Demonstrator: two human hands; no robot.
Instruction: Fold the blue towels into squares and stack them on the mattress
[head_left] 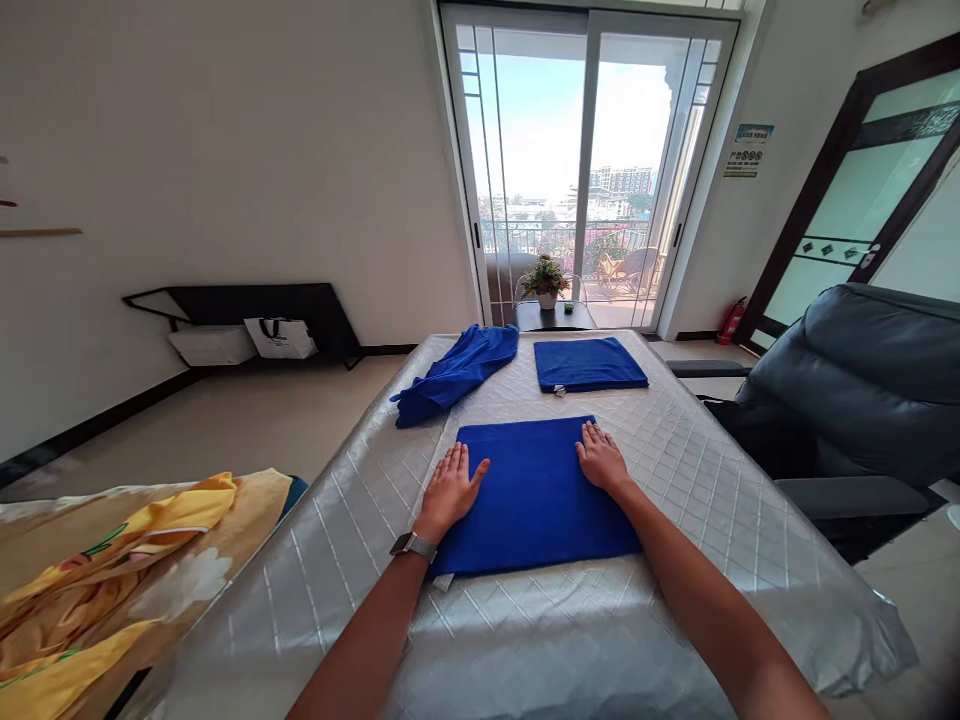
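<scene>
A blue cloth [536, 500] lies folded into a flat rectangle on the silver quilted cover [690, 480] in front of me. My left hand [452, 487] rests flat on its left edge, fingers spread, with a watch on the wrist. On its upper right part lies my right hand [602, 455], palm down with the fingers stretched out. Beyond it, to the right, is a second folded blue cloth [590, 363] with a small white tag. A crumpled blue cloth [459, 370] lies farther back on the left.
A dark armchair [885, 370] stands close along the right side. Yellow patterned fabric [127, 560] lies at the lower left. Behind the covered surface are a small table with a potted plant [546, 282] and a sliding glass door. A black rack [262, 305] is by the left wall.
</scene>
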